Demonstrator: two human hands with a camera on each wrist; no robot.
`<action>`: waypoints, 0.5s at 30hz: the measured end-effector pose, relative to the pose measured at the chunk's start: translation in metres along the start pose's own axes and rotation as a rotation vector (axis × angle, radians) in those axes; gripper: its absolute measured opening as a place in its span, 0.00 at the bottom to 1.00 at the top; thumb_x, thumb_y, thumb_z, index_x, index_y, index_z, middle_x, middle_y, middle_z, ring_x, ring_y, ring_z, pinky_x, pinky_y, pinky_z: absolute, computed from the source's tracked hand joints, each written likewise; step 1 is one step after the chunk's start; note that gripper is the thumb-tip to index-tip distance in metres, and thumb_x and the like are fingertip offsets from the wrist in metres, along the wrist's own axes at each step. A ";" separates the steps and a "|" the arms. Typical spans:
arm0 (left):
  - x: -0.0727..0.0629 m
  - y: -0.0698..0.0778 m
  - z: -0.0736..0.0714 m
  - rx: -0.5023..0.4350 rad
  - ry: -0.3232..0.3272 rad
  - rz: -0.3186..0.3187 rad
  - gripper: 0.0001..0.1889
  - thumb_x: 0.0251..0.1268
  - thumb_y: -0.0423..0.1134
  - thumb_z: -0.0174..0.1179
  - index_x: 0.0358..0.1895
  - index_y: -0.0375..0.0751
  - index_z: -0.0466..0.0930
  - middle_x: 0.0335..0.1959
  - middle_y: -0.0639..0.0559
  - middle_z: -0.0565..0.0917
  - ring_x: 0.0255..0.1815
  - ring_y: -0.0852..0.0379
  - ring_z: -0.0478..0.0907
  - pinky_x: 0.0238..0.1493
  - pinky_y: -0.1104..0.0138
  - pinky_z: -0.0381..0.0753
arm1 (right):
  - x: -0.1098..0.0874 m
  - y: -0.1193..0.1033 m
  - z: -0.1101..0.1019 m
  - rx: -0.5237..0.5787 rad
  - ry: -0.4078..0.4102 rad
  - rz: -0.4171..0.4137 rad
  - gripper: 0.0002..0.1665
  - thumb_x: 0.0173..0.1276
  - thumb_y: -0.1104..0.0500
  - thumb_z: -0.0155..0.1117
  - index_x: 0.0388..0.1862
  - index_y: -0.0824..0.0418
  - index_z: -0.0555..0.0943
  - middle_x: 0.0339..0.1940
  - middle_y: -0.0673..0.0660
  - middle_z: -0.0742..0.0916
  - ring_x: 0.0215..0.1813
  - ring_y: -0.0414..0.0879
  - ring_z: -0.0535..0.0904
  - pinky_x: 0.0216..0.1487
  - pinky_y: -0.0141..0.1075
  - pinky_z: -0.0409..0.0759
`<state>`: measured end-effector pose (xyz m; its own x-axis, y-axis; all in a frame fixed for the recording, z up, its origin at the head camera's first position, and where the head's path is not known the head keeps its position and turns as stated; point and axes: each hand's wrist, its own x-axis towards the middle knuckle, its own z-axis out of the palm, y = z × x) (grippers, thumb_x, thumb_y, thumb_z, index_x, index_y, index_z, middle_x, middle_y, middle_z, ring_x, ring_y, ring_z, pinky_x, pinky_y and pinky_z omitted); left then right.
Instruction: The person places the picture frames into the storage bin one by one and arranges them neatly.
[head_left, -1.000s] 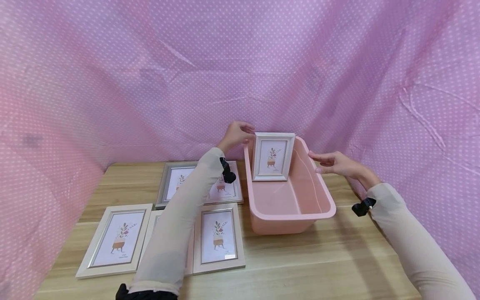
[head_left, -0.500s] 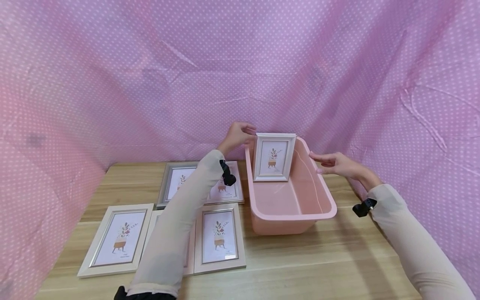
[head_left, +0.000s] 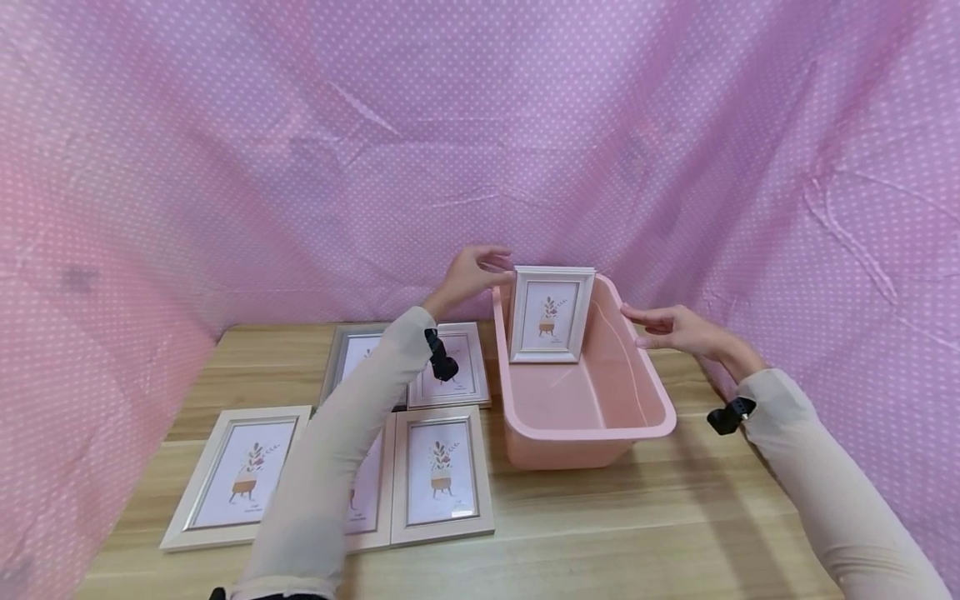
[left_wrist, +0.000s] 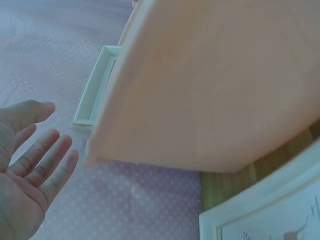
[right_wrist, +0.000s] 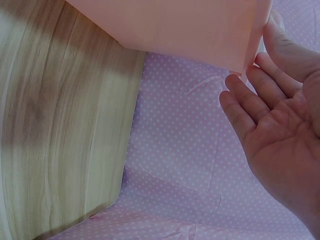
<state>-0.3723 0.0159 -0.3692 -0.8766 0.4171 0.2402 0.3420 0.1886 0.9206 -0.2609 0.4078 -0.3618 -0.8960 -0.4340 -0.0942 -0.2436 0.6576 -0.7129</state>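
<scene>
Head view: frame (head_left: 552, 315) is standing inside tub (head_left: 570, 452); left hand (head_left: 472, 272), released, is hovering beside tub; right hand (head_left: 681, 329), unclenched, is touching its rim (head_left: 588, 434).

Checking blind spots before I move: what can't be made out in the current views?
Head view: part of the front row's middle pale rectangular frame, behind the left cream fabric sleeve.
Head view: anything behind the white rectangular frame in the pink plastic bin; the frame blocks it.
Head view: printed captions, too small to read.
Left wrist view: bin's inside, hidden by its wall.
</scene>
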 end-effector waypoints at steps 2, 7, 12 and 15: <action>-0.006 -0.001 -0.008 0.013 -0.003 0.009 0.28 0.63 0.34 0.70 0.66 0.35 0.77 0.58 0.36 0.85 0.55 0.43 0.85 0.55 0.60 0.87 | 0.000 0.000 0.000 -0.001 -0.001 0.001 0.38 0.71 0.61 0.68 0.76 0.67 0.66 0.78 0.66 0.66 0.76 0.62 0.61 0.64 0.17 0.67; -0.025 -0.008 -0.033 0.051 0.022 0.026 0.28 0.62 0.31 0.70 0.66 0.34 0.76 0.58 0.34 0.84 0.56 0.40 0.84 0.57 0.57 0.86 | -0.001 -0.002 -0.001 0.009 -0.007 0.005 0.38 0.71 0.61 0.68 0.76 0.68 0.66 0.78 0.67 0.65 0.76 0.65 0.63 0.66 0.18 0.67; -0.051 -0.024 -0.064 0.099 0.069 -0.010 0.29 0.61 0.30 0.71 0.66 0.33 0.76 0.57 0.34 0.84 0.55 0.38 0.84 0.57 0.55 0.86 | -0.001 -0.004 0.001 0.012 -0.005 0.007 0.38 0.71 0.61 0.68 0.76 0.68 0.66 0.78 0.67 0.66 0.76 0.64 0.62 0.70 0.25 0.69; -0.068 -0.039 -0.085 0.139 0.097 -0.043 0.29 0.61 0.31 0.70 0.67 0.33 0.76 0.57 0.33 0.84 0.55 0.38 0.84 0.57 0.57 0.86 | -0.002 -0.006 0.002 0.018 -0.005 0.007 0.38 0.71 0.61 0.68 0.76 0.68 0.66 0.78 0.67 0.66 0.76 0.63 0.61 0.69 0.25 0.69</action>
<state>-0.3549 -0.0957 -0.3948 -0.9178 0.3191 0.2361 0.3408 0.3284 0.8809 -0.2569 0.4035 -0.3588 -0.8958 -0.4326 -0.1024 -0.2309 0.6496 -0.7244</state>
